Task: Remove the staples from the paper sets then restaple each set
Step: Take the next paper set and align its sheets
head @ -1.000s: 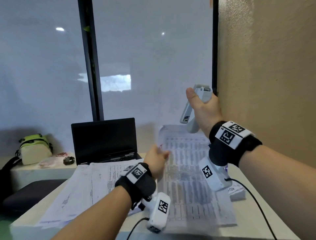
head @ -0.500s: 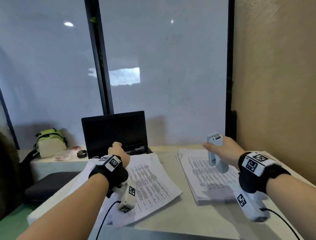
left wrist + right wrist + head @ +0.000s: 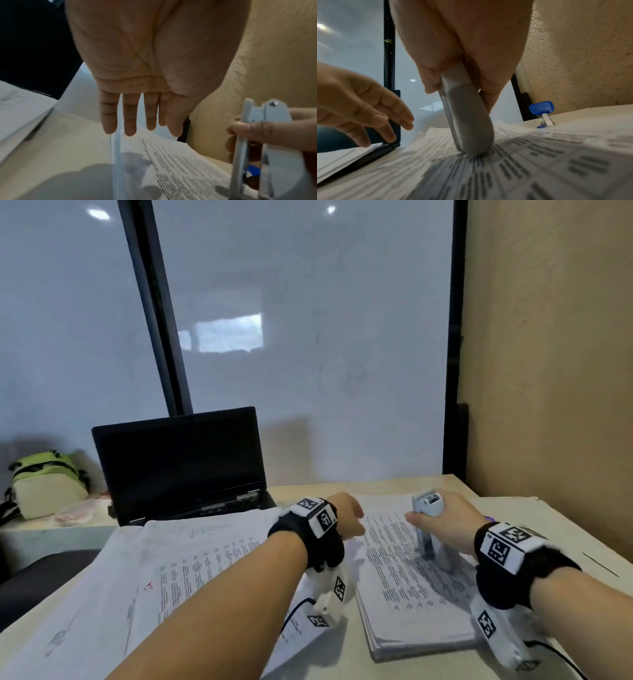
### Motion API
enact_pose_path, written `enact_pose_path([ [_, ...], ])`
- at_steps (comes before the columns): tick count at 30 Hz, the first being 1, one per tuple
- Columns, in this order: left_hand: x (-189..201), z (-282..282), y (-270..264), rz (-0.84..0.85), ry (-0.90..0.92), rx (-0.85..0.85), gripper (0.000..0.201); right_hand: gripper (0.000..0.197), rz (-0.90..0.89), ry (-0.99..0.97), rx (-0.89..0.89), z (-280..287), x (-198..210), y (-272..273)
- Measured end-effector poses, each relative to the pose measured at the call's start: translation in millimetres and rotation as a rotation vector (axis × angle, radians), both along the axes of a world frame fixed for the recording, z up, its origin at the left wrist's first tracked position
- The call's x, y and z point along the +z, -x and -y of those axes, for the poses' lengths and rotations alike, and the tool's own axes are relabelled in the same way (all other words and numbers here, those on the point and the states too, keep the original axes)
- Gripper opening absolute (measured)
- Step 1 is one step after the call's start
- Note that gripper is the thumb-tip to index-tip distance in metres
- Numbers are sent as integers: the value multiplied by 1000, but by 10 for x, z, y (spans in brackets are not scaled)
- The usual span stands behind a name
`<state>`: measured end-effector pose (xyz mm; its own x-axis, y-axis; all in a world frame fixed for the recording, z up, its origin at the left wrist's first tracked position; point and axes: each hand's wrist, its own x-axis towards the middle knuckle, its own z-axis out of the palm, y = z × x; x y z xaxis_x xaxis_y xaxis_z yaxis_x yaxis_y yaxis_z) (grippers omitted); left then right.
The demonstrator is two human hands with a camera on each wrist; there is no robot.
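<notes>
My right hand (image 3: 442, 523) grips a grey stapler (image 3: 428, 529) held upright, its lower end on the top sheet of a thick stack of printed paper sets (image 3: 411, 594) at the right of the table. In the right wrist view the stapler (image 3: 467, 121) stands on the printed page (image 3: 539, 162). My left hand (image 3: 346, 517) hovers with straight fingers (image 3: 130, 119) just above the stack's far left corner (image 3: 154, 146) and holds nothing. A second spread of printed sheets (image 3: 188, 570) lies under my left forearm.
A shut-off black laptop (image 3: 178, 463) stands open at the back left. A blue staple remover (image 3: 542, 112) lies beyond the stack near the tan wall (image 3: 548, 354). A green and white bag (image 3: 48, 484) sits on a lower ledge at far left. Cables trail from both wrist cameras.
My right hand came down from chest height and set the stapler on the right stack. My left hand moved right from the left sheets toward that stack's corner.
</notes>
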<state>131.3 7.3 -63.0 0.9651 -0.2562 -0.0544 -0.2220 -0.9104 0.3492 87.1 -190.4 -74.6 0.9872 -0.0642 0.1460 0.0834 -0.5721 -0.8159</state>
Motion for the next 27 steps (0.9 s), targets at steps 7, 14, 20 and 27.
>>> enact_pose_path([
  [7,-234,196,-561,-45,-259,13,34,31,-203,63,67,129,29,-341],
  [14,-293,215,-728,-37,-258,143,55,23,-251,182,95,58,81,-362],
  [20,-292,103,-781,-106,-121,182,52,23,-256,217,104,37,102,-315],
  [27,-288,-105,-547,-140,208,196,39,25,-273,178,104,67,91,-273],
])
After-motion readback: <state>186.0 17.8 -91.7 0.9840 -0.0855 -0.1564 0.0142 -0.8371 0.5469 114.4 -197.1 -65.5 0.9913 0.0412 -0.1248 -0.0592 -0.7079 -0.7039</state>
